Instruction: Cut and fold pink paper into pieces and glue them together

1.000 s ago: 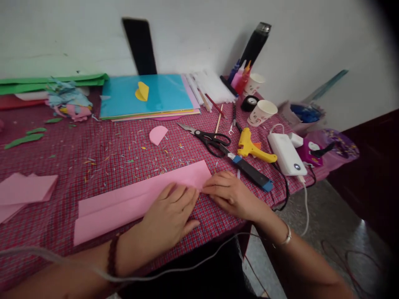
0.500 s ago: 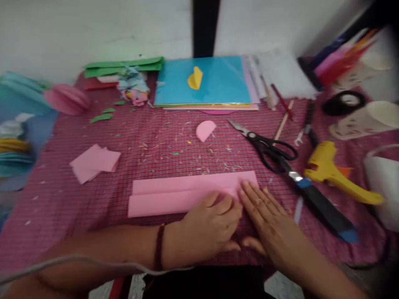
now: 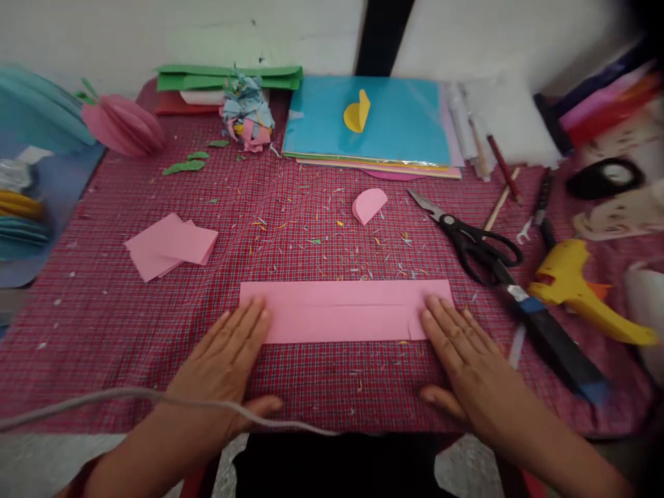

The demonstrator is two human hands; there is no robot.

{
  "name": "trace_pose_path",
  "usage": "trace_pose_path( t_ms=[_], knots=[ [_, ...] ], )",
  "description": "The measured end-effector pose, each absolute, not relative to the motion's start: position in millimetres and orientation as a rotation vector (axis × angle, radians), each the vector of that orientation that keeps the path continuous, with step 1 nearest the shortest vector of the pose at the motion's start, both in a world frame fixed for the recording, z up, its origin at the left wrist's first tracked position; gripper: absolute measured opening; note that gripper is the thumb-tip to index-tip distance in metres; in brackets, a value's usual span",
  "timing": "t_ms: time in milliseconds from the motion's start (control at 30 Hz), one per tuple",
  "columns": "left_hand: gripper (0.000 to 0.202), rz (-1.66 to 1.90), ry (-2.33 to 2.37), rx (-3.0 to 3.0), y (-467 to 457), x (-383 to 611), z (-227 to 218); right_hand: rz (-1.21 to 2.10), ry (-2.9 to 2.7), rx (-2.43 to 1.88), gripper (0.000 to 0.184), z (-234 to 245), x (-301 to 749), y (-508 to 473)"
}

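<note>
A long pink paper strip [image 3: 332,315] lies flat across the checked cloth, with a crease running along its length. Fingers of my left hand [image 3: 220,363] rest spread on its left end. On the right end lie the outstretched fingers of my right hand [image 3: 467,360], and a faint curved line shows beside them. Neither hand grasps anything. Beyond the strip is a folded pink paper piece [image 3: 369,205], rounded on one side. Several pink paper squares [image 3: 169,245] overlap to the left.
Black-handled scissors [image 3: 467,238], a utility knife [image 3: 555,339] and a yellow glue gun [image 3: 575,287] lie at right. Blue sheets [image 3: 399,121] sit at the back with a yellow paper piece [image 3: 356,116]. A paper pumpkin shape [image 3: 123,124] stands back left. A cable [image 3: 129,393] crosses my left forearm.
My left hand has moved from the strip's right part to its left end and opened out flat. The strip's raised fold now lies flatter. The view has shifted slightly.
</note>
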State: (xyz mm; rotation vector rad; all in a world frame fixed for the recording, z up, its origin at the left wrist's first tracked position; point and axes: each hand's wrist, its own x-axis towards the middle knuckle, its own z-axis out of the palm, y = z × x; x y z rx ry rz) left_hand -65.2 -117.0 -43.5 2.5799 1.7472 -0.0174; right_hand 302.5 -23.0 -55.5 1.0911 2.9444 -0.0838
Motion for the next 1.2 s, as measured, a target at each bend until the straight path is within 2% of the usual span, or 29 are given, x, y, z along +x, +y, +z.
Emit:
trace_pose_path(
  t_ms=[167, 333, 467, 567, 667, 800, 1033, 1200],
  knots=[
    [0.095, 0.117, 1.784, 2.68, -126.0, -72.9, -48.5, -0.038, 2.885, 1.097, 0.096, -42.5, 291.8, -24.5],
    [0.105, 0.168, 1.706, 2.787, -114.4, -56.6, -44.4, -0.012, 2.895, 1.137, 0.097, -40.5, 288.1, -26.7],
    [0.092, -0.064, 1.335, 2.708, -85.6, -15.9, -43.3, 0.018, 2.96, 1.164, 0.094, -45.7, 281.0, -25.6],
    [0.094, -0.244, 1.028, 2.523, -57.4, 15.2, -38.8, -0.041, 2.986, 1.118, 0.094, -46.7, 267.8, -22.2],
    [0.097, -0.212, 0.865, 2.444, -36.8, 20.8, -29.5, -0.119, 2.975, 1.036, 0.099, -47.5, 257.4, -18.3],
    [0.086, -0.172, 0.658, 2.495, -27.0, -14.4, -27.1, -0.141, 2.913, 1.055, 0.099, -48.7, 257.8, -16.0],
    [0.069, 0.075, 0.715, 2.718, -39.3, -63.2, -62.8, -0.257, 2.863, 1.12, 0.088, -49.9, 261.2, -18.1],
    [0.079, 0.014, 0.727, 2.649, -37.9, -60.8, -47.8, -0.441, 2.826, 1.198, 0.085, -43.4, 260.0, -22.0]
  ],
)
